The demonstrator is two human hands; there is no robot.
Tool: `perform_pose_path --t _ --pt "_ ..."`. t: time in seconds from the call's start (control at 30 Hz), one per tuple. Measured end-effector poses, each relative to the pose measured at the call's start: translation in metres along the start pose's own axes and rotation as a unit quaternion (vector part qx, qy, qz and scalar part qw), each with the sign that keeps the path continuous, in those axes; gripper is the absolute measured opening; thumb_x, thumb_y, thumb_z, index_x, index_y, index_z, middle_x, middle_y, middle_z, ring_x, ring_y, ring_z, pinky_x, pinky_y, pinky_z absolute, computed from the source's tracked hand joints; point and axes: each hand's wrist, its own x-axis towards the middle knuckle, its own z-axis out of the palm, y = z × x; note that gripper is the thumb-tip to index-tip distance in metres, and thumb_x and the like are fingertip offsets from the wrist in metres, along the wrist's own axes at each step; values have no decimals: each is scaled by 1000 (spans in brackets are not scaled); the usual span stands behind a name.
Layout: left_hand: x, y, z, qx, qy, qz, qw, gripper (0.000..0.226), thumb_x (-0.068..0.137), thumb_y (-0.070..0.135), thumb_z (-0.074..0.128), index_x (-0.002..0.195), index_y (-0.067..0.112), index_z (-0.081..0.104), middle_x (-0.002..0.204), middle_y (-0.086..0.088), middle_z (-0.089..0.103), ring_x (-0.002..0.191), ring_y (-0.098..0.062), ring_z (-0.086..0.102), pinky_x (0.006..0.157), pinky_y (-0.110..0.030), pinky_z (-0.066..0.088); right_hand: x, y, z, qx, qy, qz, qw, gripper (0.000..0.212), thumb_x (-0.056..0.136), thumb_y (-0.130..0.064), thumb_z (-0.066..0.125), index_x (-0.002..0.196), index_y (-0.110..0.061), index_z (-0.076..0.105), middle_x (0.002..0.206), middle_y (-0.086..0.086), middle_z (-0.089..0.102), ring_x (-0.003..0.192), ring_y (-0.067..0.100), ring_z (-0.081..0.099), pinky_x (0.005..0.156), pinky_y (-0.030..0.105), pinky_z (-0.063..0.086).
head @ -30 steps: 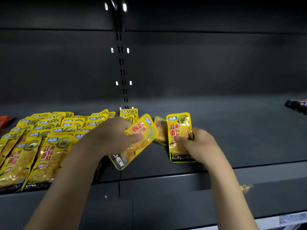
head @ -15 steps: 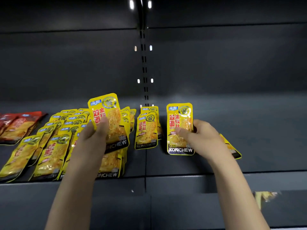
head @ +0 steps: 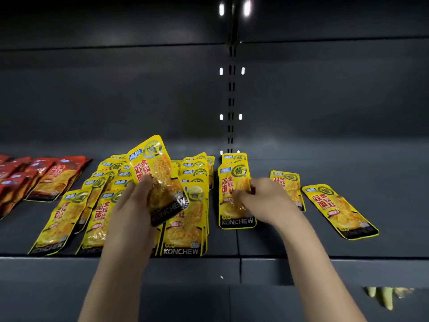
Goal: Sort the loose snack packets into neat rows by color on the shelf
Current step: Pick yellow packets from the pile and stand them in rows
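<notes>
My left hand [head: 135, 205] grips a yellow snack packet [head: 157, 173], lifted and tilted above the rows of yellow packets [head: 185, 219] on the dark shelf [head: 301, 247]. My right hand [head: 262, 201] pinches another yellow packet [head: 232, 189] that lies at the front of a short row just right of the shelf's upright. Two loose yellow packets lie further right: one [head: 290, 184] partly behind my right hand, one [head: 339, 210] angled on its own. Red packets [head: 55, 175] sit in rows at the far left.
The slotted upright [head: 231, 94] runs down the dark back panel. Bare shelf surface stretches to the right of the angled packet. Below the shelf's front edge, something yellowish [head: 383, 296] shows on a lower level at the bottom right.
My left hand has tilted its lifted packet rightward, staying over the yellow rows. My right hand keeps its packet, now laid down on the short row. The view has shifted left, showing more red packets.
</notes>
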Motion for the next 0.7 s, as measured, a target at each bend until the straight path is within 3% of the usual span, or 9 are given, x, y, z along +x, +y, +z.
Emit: perform_pose_path --t 0.03,0.1,0.13,0.23,0.4,0.5,0.57,0.63,0.7 --pt "4 -1 -2 15 -2 -19 1000 69 66 -10 77 130 -4 51 120 -30 57 118 -49 49 96 -46 42 1 0 1 -21 -6 10 1000 30 92 -38 54 84 -10 57 80 5 56 83 25 52 62 28 35" --pt "0 1 0 -78 -15 -22 997 64 72 0 76 131 0 52 126 -28 54 125 -44 46 98 -41 40 2 2 2 -52 -16 28 998 29 92 -38 54 80 -11 54 80 4 53 82 23 49 59 27 33" --pt "-3 -2 -1 -165 -14 -18 986 55 79 11 72 130 3 52 128 -24 54 125 -39 47 95 -36 42 2 3 3 -57 -18 36 998 31 92 -38 55 76 -12 52 81 4 53 82 24 49 56 27 33" --pt "-10 3 2 -187 -36 15 982 52 87 39 55 126 5 52 116 -13 59 112 -22 59 79 -23 51 4 5 5 -46 -1 50 998 36 90 -39 58 67 -15 44 74 2 50 80 24 48 49 22 29" --pt "-3 -1 4 -150 -39 9 988 35 70 44 59 92 17 62 101 -6 65 119 -34 54 98 -46 44 1 6 9 -29 44 49 997 32 87 -39 63 82 -11 47 72 -2 46 80 24 47 50 25 27" --pt "-5 -2 8 -125 -45 -17 991 62 53 53 78 103 17 68 109 -6 68 110 -29 60 100 -51 42 -3 7 7 -5 54 49 997 33 86 -39 64 96 -11 49 81 -1 48 83 21 45 60 26 30" --pt "-11 2 15 -91 -63 7 994 14 72 40 75 79 27 75 80 8 72 84 -17 62 83 -31 47 -6 7 3 1 64 52 997 35 87 -42 63 104 -15 49 86 -2 48 80 18 45 59 25 34" --pt "-18 6 24 -24 -94 58 994 20 85 27 65 70 18 72 67 -2 64 68 -14 51 60 -22 37 -10 11 -3 12 84 53 995 35 88 -42 62 107 -16 50 84 -3 50 76 16 50 55 20 35" --pt "-22 8 34 49 -136 108 984 19 88 26 63 79 11 71 72 -9 66 61 -11 51 53 -15 35 -12 17 -7 14 105 57 993 36 89 -41 61 112 -15 51 92 0 52 92 22 54 65 24 33"
